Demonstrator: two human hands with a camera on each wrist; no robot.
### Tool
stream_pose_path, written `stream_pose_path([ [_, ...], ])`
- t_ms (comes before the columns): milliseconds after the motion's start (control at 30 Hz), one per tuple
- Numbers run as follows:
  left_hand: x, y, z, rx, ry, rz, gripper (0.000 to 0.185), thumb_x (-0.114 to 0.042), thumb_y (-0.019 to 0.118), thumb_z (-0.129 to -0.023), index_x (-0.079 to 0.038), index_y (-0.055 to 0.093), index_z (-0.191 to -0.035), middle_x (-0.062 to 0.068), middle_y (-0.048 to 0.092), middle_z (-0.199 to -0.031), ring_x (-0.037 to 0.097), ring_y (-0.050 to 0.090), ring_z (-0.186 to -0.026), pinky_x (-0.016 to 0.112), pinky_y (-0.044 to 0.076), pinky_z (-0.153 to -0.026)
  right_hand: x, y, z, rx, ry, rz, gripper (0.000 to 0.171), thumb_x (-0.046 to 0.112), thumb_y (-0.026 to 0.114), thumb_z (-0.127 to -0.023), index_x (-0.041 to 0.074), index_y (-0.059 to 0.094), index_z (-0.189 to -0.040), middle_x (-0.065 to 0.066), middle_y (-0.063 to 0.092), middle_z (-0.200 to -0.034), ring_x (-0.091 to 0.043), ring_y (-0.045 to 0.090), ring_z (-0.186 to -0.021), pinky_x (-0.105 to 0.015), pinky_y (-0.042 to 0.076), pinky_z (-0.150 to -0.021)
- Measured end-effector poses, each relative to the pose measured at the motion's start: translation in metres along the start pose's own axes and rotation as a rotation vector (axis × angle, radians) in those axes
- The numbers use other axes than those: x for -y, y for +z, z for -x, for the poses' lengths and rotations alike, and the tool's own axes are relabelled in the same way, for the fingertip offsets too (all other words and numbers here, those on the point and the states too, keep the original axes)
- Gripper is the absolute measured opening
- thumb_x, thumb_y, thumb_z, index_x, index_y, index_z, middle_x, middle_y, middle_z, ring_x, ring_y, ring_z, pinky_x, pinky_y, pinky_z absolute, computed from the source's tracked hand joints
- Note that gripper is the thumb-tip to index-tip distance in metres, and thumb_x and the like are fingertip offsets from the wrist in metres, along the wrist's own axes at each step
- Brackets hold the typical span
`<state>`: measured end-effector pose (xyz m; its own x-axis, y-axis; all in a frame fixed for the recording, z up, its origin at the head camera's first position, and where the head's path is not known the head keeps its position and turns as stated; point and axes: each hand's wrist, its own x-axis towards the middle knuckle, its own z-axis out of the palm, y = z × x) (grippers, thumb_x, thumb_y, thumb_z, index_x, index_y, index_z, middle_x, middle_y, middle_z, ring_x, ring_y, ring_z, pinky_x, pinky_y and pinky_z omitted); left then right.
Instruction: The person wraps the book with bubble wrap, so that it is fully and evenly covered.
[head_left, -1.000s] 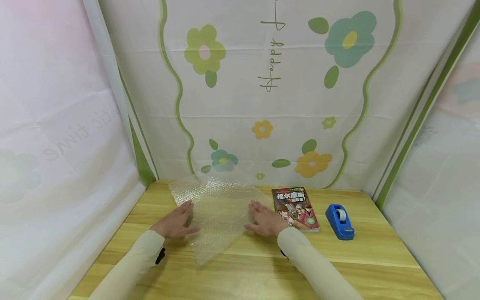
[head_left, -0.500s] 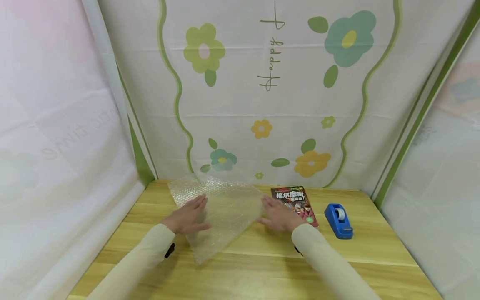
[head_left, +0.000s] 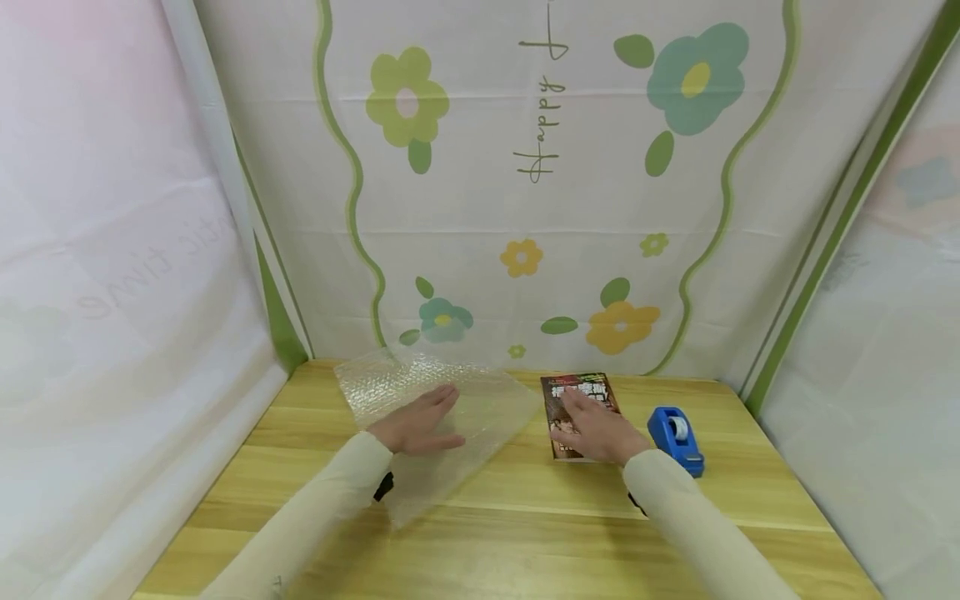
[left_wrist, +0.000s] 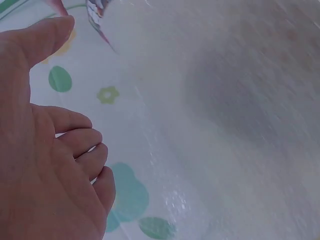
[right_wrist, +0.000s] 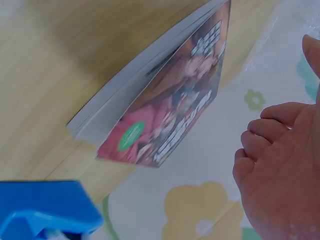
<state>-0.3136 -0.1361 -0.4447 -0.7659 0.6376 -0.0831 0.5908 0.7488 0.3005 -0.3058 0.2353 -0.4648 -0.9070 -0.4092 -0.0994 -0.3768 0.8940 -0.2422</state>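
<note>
Book (head_left: 581, 398) is laid flat on the desk (head_left: 525, 517), long axis toward frame top. Right hand (head_left: 596, 432) is rested on it, fingers extended. Left hand (head_left: 417, 425) is spread flat on bubble wrap (head_left: 480, 408).

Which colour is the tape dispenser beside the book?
The tape dispenser is blue, best seen in the head view.

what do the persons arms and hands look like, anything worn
Both arms wear long, pale cream sleeves down to the wrist. A small black device sits under each cuff. The left hand and right hand are bare: no gloves, rings or markings visible.
</note>
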Motion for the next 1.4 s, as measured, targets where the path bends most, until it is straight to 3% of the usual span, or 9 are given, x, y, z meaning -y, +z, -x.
stream_pose_path([
  [300,-0.023,0.011,-0.029,0.014,0.008,0.181,0.088,-0.042,0.064,-0.104,0.005,0.023,-0.166,0.021,0.023,-0.175,0.035,0.026,-0.163,0.048,0.026,-0.133,-0.026,-0.006,0.025,-0.020,0.031,-0.041,0.092,0.062,0.049,-0.107,0.000,0.021,-0.168,-0.024,0.017,-0.176,-0.050,0.023,-0.160,-0.066,0.030,-0.126],
  [567,-0.041,0.024,-0.051,-0.051,0.028,0.291,0.078,-0.033,0.069,-0.101,0.009,0.038,-0.158,0.028,0.050,-0.158,0.040,0.049,-0.149,0.051,0.040,-0.125,-0.042,-0.009,0.041,-0.036,0.067,-0.126,0.097,0.067,0.048,-0.105,-0.003,0.019,-0.167,-0.028,0.022,-0.173,-0.052,0.032,-0.155,-0.069,0.034,-0.122],
  [667,-0.049,0.027,-0.059,-0.071,-0.024,0.383,0.074,-0.034,0.069,-0.101,0.007,0.042,-0.157,0.027,0.053,-0.156,0.040,0.051,-0.148,0.051,0.042,-0.124,-0.048,-0.011,0.042,-0.048,0.087,-0.179,0.100,0.067,0.049,-0.104,-0.006,0.020,-0.166,-0.031,0.041,-0.163,-0.049,0.050,-0.142,-0.065,0.044,-0.114],
  [733,-0.055,0.028,-0.064,-0.086,-0.062,0.436,0.072,-0.035,0.070,-0.101,0.006,0.045,-0.155,0.025,0.052,-0.158,0.039,0.051,-0.148,0.050,0.044,-0.123,-0.052,-0.012,0.042,-0.059,0.111,-0.198,0.099,0.066,0.052,-0.104,-0.008,0.024,-0.164,-0.031,0.058,-0.146,-0.039,0.069,-0.112,-0.062,0.051,-0.105],
  [800,-0.060,0.029,-0.069,-0.095,-0.099,0.485,0.071,-0.035,0.071,-0.101,0.005,0.048,-0.154,0.023,0.053,-0.158,0.038,0.053,-0.147,0.049,0.045,-0.122,-0.056,-0.014,0.040,-0.067,0.144,-0.223,0.095,0.060,0.055,-0.105,-0.010,0.028,-0.162,-0.032,0.070,-0.119,-0.031,0.069,-0.079,-0.056,0.055,-0.096],
  [867,-0.065,0.030,-0.073,-0.103,-0.125,0.540,0.070,-0.034,0.073,-0.100,0.005,0.050,-0.152,0.023,0.055,-0.156,0.038,0.055,-0.144,0.050,0.047,-0.120,-0.060,-0.016,0.039,-0.085,0.173,-0.224,0.090,0.056,0.058,-0.105,-0.013,0.034,-0.159,-0.033,0.072,-0.107,-0.031,0.068,-0.071,-0.057,0.057,-0.096],
  [933,-0.070,0.031,-0.077,-0.106,-0.149,0.597,0.069,-0.034,0.075,-0.098,0.005,0.052,-0.151,0.022,0.057,-0.154,0.037,0.057,-0.142,0.050,0.047,-0.120,-0.063,-0.018,0.038,-0.099,0.202,-0.248,0.087,0.052,0.061,-0.105,-0.015,0.038,-0.156,-0.035,0.071,-0.106,-0.039,0.071,-0.080,-0.058,0.057,-0.096],
  [1067,-0.079,0.035,-0.083,-0.107,-0.186,0.724,0.068,-0.030,0.079,-0.095,0.005,0.054,-0.148,0.022,0.060,-0.150,0.039,0.058,-0.139,0.052,0.049,-0.118,-0.070,-0.020,0.037,-0.128,0.236,-0.274,0.079,0.043,0.063,-0.106,-0.019,0.043,-0.150,-0.041,0.053,-0.147,-0.057,0.055,-0.133,-0.064,0.053,-0.104],
  [1400,-0.095,0.052,-0.097,-0.109,-0.236,0.869,0.063,-0.022,0.083,-0.092,0.009,0.058,-0.142,0.022,0.067,-0.138,0.038,0.065,-0.128,0.051,0.056,-0.108,-0.071,-0.025,0.034,-0.135,0.353,-0.334,0.066,0.033,0.066,-0.104,-0.018,0.051,-0.144,-0.039,0.058,-0.141,-0.054,0.060,-0.127,-0.060,0.058,-0.099],
])
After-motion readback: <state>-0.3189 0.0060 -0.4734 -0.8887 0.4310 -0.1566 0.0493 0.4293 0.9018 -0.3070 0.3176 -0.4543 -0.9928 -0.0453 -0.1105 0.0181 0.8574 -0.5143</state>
